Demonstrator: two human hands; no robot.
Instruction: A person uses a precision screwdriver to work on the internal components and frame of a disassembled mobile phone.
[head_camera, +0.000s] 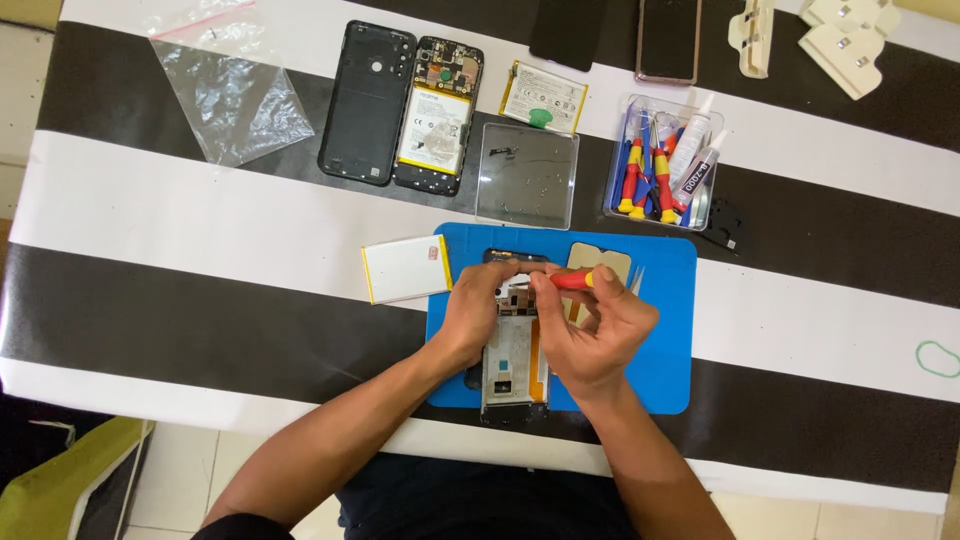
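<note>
The opened phone (514, 350) lies lengthwise on the blue mat (660, 370), directly under both hands. The left hand (478, 310) rests curled on its upper left edge, fingers pressing the frame. The right hand (593, 325) is closed around a red and yellow screwdriver (575, 280) (tip hidden behind the fingers) over the phone's top. Just left of the left hand lies a white battery (405, 268); beyond both hands sits a clear tray (527, 175).
</note>
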